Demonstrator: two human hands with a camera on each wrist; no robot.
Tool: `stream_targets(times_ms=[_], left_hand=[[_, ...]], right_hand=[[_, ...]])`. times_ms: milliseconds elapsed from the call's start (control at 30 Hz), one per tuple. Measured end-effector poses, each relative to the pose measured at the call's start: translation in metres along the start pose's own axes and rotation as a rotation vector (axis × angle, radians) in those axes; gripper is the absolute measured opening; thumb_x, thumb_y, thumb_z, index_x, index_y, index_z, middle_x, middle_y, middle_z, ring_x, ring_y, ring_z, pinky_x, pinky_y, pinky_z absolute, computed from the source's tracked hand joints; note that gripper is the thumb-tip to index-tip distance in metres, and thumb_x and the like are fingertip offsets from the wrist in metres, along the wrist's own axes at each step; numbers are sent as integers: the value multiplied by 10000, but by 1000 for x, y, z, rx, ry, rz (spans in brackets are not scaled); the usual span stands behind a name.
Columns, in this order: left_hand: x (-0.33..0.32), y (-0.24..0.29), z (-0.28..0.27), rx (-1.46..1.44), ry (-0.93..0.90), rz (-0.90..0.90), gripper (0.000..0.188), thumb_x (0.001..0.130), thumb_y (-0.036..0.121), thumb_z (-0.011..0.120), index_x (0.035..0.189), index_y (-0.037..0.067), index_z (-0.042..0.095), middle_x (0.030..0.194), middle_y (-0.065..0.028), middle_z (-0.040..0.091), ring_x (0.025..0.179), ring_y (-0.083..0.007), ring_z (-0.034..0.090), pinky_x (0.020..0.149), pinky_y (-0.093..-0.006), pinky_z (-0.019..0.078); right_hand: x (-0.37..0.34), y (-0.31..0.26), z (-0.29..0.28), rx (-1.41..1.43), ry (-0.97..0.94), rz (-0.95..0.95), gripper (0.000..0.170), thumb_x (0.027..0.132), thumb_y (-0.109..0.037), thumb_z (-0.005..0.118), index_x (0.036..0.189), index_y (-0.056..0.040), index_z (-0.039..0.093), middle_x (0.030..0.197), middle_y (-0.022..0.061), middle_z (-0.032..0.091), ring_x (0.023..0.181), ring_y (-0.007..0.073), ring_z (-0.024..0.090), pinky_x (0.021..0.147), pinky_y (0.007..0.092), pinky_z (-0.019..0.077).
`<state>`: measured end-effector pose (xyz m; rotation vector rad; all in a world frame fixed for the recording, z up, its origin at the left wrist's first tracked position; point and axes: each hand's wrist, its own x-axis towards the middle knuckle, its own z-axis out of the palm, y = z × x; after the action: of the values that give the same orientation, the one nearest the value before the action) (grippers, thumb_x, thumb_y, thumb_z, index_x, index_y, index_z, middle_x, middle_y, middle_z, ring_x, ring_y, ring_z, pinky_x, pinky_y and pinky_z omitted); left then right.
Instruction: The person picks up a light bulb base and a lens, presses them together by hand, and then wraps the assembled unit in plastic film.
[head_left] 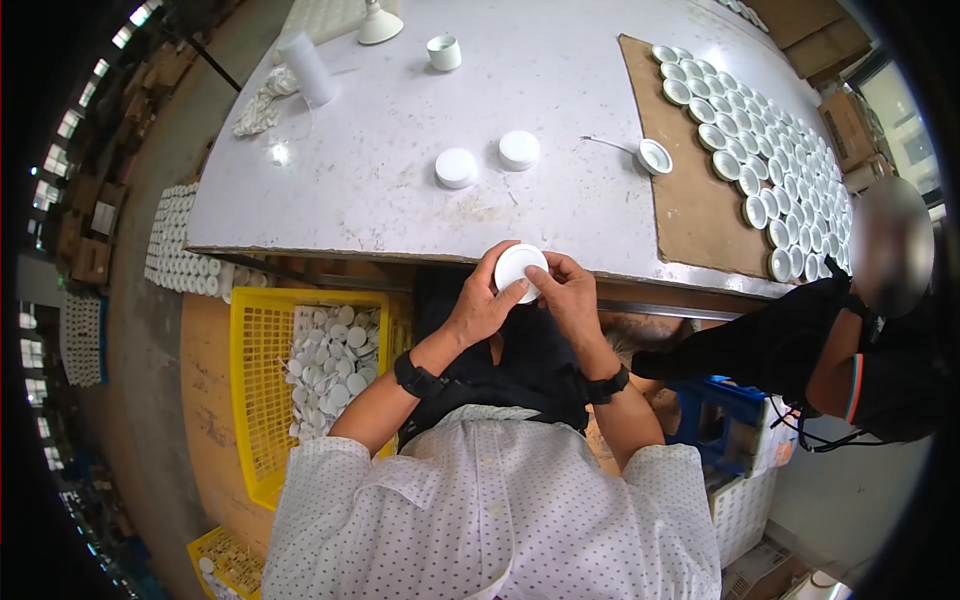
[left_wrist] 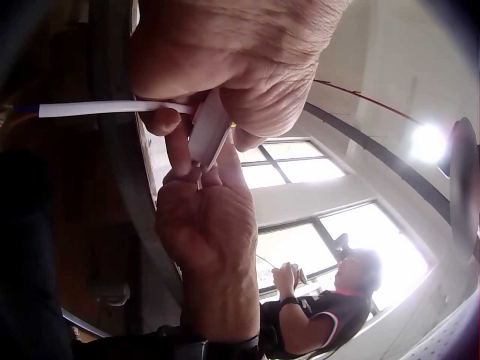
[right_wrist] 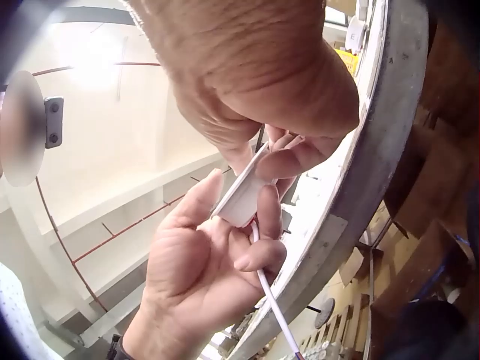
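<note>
Both hands hold one round white disc [head_left: 521,268] just off the table's front edge. The left hand [head_left: 478,303] grips its left side, thumb on the lower rim; the right hand [head_left: 568,297] pinches its right side, thumb on the face. Seen edge-on in the left wrist view, the white piece [left_wrist: 210,133] lies between the fingers, and a white cable [left_wrist: 97,109] runs out sideways. In the right wrist view the cable [right_wrist: 274,304] hangs down from the piece [right_wrist: 244,196], past the left hand's curled fingers. Some fingertips are hidden behind the piece.
On the table [head_left: 370,190] stand two white round pieces [head_left: 456,168], a white cup [head_left: 444,52] and a cabled ring [head_left: 655,157]. Brown cardboard [head_left: 675,215] bears many white rings. A yellow crate [head_left: 262,400] of white discs stands at lower left; another person [head_left: 840,360] is at right.
</note>
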<state>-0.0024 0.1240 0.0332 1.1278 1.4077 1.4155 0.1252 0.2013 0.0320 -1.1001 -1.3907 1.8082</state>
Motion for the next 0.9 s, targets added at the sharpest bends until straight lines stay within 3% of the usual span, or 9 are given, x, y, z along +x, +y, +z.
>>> stream_targets(times_ms=[167, 267, 500, 633, 700, 733, 800, 867, 900], left_hand=[[-2, 0, -2, 65, 28, 23, 470, 840, 148, 562, 1252, 18, 376, 1115, -161, 539, 1024, -214, 535, 866, -321, 436], [-4, -4, -1, 87, 55, 0, 453, 825, 89, 537, 1244, 9, 384, 1101, -144, 543, 996, -187, 534, 867, -312, 434], [-10, -1, -4, 180, 72, 43, 418, 812, 68, 533, 1211, 19, 416, 1080, -154, 554, 970, -214, 556, 835, -326, 449], [-14, -12, -10, 139, 167, 30, 381, 818, 77, 542, 1181, 9, 449, 1062, -139, 568, 961, -196, 556, 843, -314, 442], [-19, -13, -24, 62, 199, -83, 341, 828, 95, 552, 1150, 0, 486, 1027, -116, 588, 948, -168, 554, 844, -304, 439], [-26, -19, -34, 60, 234, -95, 324, 832, 102, 554, 1134, -3, 505, 1015, -104, 593, 942, -157, 553, 841, -299, 440], [-42, -33, -61, 57, 314, -92, 303, 837, 116, 550, 1112, -11, 538, 998, -85, 599, 932, -146, 554, 833, -292, 443], [-64, -66, -89, 18, 429, -189, 296, 836, 112, 547, 1104, -14, 546, 972, -86, 609, 903, -154, 569, 809, -294, 455], [-77, -82, -103, 50, 493, -252, 292, 837, 110, 544, 1102, -13, 548, 960, -87, 613, 893, -158, 573, 798, -295, 460]], right_hand=[[3, 6, 5, 22, 31, -34, 248, 773, -145, 692, 911, 6, 551, 708, 13, 568, 572, 53, 516, 452, 173, 427], [4, 12, 5, 55, -13, -1, 264, 779, -131, 684, 767, -58, 430, 658, 20, 526, 511, 58, 491, 407, 195, 419], [4, 13, 5, 97, -138, 12, 304, 787, -195, 692, 742, -76, 416, 603, 15, 521, 468, 55, 497, 405, 185, 422], [8, 7, 11, -24, -150, 34, 290, 785, -214, 689, 765, -51, 451, 627, 24, 532, 495, 66, 507, 436, 202, 433], [20, 0, 6, -268, -187, -174, 285, 773, -222, 701, 837, -15, 516, 689, 42, 562, 569, 83, 526, 506, 243, 457], [24, -25, -3, -343, -129, -262, 313, 751, -225, 717, 919, -12, 559, 751, 60, 585, 637, 113, 541, 580, 272, 469], [61, -45, -37, -540, 193, -668, 374, 671, -190, 775, 938, -30, 568, 818, 84, 596, 678, 174, 566, 597, 284, 473], [107, -61, -87, -845, 522, -865, 436, 615, -208, 805, 948, -50, 572, 906, 125, 582, 848, 296, 550, 727, 371, 463], [131, -62, -113, -994, 611, -798, 499, 608, -258, 806, 984, -45, 557, 959, 151, 568, 927, 331, 518, 795, 401, 435]])
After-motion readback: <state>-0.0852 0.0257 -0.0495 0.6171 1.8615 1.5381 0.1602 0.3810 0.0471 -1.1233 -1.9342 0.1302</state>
